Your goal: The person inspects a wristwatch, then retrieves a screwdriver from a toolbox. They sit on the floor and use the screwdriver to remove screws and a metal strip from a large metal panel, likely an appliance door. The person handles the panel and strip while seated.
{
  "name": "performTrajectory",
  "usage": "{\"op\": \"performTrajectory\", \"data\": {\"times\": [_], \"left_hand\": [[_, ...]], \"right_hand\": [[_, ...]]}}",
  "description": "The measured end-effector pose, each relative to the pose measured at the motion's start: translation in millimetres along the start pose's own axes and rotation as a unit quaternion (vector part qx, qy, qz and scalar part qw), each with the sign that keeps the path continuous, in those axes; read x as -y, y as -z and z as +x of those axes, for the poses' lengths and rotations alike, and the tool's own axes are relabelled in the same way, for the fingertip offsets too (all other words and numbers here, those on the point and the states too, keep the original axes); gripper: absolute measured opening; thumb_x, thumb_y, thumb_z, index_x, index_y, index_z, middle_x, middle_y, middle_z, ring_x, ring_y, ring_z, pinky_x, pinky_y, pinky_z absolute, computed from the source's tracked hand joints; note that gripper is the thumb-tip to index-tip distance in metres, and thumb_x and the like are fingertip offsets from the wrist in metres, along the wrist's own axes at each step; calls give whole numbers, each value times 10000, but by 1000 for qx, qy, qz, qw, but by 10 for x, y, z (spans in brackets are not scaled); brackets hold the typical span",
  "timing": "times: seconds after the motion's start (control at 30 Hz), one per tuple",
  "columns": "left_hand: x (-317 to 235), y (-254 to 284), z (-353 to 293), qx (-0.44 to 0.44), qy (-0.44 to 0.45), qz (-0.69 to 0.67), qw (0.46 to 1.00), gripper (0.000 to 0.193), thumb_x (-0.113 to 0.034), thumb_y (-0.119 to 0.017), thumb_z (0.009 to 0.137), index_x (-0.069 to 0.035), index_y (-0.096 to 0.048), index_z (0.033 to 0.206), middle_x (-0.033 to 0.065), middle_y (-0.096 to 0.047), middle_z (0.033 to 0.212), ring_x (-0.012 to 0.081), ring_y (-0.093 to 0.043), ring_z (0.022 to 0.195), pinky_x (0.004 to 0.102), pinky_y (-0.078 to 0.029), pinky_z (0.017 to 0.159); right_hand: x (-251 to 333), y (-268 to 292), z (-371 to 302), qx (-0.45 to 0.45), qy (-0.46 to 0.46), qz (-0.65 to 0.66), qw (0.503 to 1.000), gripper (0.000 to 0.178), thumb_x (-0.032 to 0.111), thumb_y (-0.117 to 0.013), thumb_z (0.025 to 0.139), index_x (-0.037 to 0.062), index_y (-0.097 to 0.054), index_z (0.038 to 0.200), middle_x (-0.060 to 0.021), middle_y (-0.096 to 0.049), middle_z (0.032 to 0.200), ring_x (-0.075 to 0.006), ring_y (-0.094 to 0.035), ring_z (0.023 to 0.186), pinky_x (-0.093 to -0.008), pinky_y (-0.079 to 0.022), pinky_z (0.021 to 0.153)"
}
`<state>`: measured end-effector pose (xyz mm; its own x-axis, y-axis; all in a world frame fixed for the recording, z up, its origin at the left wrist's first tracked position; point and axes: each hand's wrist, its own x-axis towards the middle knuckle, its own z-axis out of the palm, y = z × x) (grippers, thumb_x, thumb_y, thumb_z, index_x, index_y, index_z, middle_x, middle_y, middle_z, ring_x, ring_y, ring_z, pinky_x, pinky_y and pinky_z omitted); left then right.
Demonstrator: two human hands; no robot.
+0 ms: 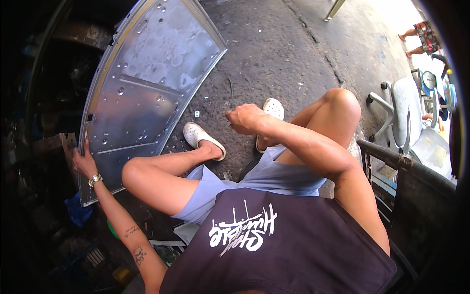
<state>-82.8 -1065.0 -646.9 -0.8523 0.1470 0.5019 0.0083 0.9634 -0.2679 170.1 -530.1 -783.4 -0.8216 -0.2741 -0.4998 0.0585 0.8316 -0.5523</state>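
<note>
A large grey metal panel (142,105), dented and dotted with holes, stands tilted to my left. My left hand (85,159), with a watch on the wrist, is closed round the panel's left edge near its lower end, with the thumb on the panel's face. In front of my body, above the floor between my knees, hangs my right hand (245,119). Its fingers are curled in, and whatever they hold, if anything, is hidden. A gap separates this hand from the panel.
A small white piece (197,113) lies on the rough dark floor by my shoe. To the right are a dark metal rail (411,166), a grey wheeled chair (406,115) and a dial scale (429,80). Another person's legs (413,43) show at the far right.
</note>
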Motion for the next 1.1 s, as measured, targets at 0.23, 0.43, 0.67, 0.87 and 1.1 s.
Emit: {"op": "performTrajectory", "data": {"times": [0.23, 0.43, 0.67, 0.87, 1.1], "left_hand": [[-30, 40, -2, 27, 24, 29, 999, 894, -788, -560, 837, 6, -680, 1229, 294, -695, 1087, 444, -658, 1053, 522, -490, 931], [-80, 78, -30, 39, 35, 5, 999, 834, -769, -574, 842, -19, -687, 1187, 226, -705, 1120, 414, -640, 1083, 568, -438, 956], [-122, 106, -37, 20, 28, -17, 999, 840, -776, -568, 840, -16, -686, 1178, 214, -703, 1135, 398, -627, 1115, 561, -421, 974], [-155, 147, -38, 46, 37, -20, 998, 823, -770, -562, 847, -20, -683, 1163, 195, -700, 1148, 393, -625, 1119, 560, -415, 979], [-167, 147, -48, 23, 26, -4, 999, 807, -768, -557, 850, -29, -679, 1150, 180, -698, 1155, 383, -621, 1124, 563, -404, 976]], "right_hand": [[-4, -15, 17, 7, 9, -16, 1000, 293, 154, -489, 958, -9, -645, 1146, -234, -725, 1001, -407, -703, 985, -503, -561, 841], [-16, -72, 57, 4, -2, -19, 1000, 340, 323, -626, 954, 44, -625, 1147, -223, -719, 971, -414, -690, 966, -515, -543, 818], [-4, -52, 61, 17, -1, -23, 1000, 324, 295, -616, 948, 21, -633, 1120, -230, -718, 990, -411, -692, 975, -500, -552, 827], [15, -32, 30, 8, 12, -29, 999, 309, 269, -610, 944, 9, -633, 1109, -233, -718, 976, -414, -694, 964, -498, -556, 821], [14, -45, 53, 11, 11, -26, 1000, 285, 245, -602, 942, 6, -628, 1094, -236, -715, 969, -412, -691, 965, -501, -554, 809]]}}
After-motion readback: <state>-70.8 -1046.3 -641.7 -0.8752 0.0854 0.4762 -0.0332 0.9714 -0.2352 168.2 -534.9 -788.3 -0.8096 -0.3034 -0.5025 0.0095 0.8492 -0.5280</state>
